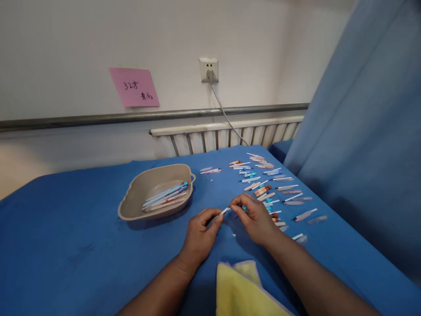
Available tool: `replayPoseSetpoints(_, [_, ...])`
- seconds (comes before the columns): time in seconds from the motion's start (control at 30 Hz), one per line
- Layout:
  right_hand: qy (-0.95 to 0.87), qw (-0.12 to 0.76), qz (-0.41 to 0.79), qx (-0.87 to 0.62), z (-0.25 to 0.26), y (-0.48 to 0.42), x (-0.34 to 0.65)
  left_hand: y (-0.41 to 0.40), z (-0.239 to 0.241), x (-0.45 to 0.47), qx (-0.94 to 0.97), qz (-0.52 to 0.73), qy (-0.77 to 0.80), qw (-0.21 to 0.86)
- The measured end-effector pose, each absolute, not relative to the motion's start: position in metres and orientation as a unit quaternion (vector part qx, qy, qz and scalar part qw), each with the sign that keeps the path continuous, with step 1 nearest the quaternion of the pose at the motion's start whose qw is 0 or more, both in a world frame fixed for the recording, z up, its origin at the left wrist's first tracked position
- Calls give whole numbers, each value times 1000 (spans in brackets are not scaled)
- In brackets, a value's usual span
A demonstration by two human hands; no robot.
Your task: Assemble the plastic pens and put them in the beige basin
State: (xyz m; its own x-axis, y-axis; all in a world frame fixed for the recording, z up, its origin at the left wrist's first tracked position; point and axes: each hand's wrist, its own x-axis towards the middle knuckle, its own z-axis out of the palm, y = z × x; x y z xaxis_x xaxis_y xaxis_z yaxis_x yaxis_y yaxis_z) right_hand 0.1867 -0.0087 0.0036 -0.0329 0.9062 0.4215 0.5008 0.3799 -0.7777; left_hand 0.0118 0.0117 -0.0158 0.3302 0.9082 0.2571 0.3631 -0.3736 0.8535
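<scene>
My left hand (201,232) is closed around a thin white pen refill (225,211), whose end sticks out past the thumb and forefinger. Right at that end, my right hand (258,218) pinches with thumb and forefinger. What lies between those fingertips is too small to make out. A teal bit (245,209) shows under the right hand's curled fingers. Beyond and to the right lie rows of pen parts (263,190): coloured barrels, white refills and small brown or blue toppers. A tiny white scrap (234,235) rests on the blue cloth below the hands.
A beige basin (131,206) at left holds several pens (167,196). In front of me lies a yellow cloth (235,289). Behind the blue-covered surface (82,206) run a white bed rail (194,129) and a plugged-in cable (226,115). A blue curtain (362,131) hangs at right.
</scene>
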Motion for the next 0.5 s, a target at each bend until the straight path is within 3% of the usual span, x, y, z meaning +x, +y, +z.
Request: replayPoseSetpoints(0.5, [-733,408,161,-521,8,-14,189,8,-8,12,767,373,415,318])
